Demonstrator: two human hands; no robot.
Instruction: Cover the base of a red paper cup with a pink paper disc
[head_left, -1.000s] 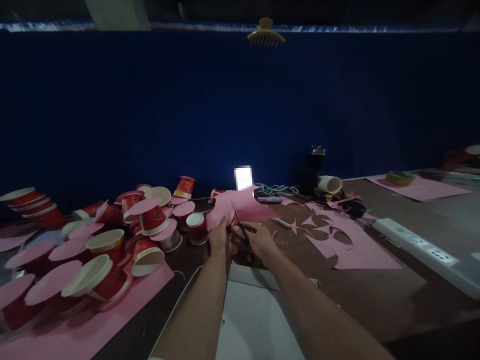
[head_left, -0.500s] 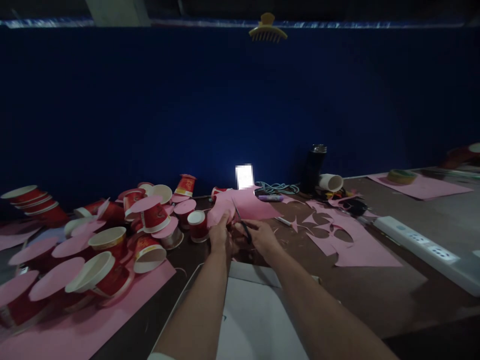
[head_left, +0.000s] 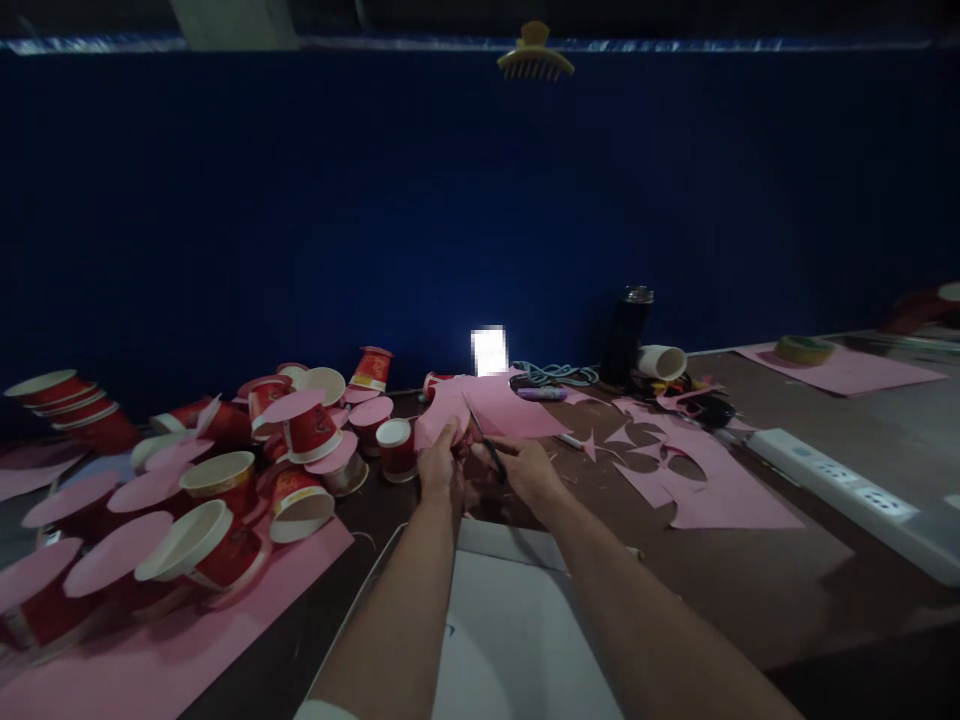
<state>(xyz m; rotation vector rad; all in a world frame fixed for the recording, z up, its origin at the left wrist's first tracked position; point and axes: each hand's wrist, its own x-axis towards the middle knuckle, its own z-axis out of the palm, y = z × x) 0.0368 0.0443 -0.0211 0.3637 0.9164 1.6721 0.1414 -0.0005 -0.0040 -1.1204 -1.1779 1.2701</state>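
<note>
While the left hand (head_left: 441, 472) pinches pink paper (head_left: 517, 408) over the tabletop (head_left: 750, 600), the right hand (head_left: 531, 474) grips dark-handled scissors (head_left: 491, 455) against it; cut looks unfinished, several red paper cups (head_left: 313, 441) already carry pink discs (head_left: 120, 553).

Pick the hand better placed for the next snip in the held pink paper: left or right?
Right, I'd judge: the right hand holds the scissors, blades at the pink paper. The left hand grips that paper, so it seems better suited to steadying it.

Pink paper (head_left: 517, 408), black scissor handles (head_left: 496, 463), gold-patterned red cup (head_left: 372, 369), blue wall (head_left: 315, 200)
</note>
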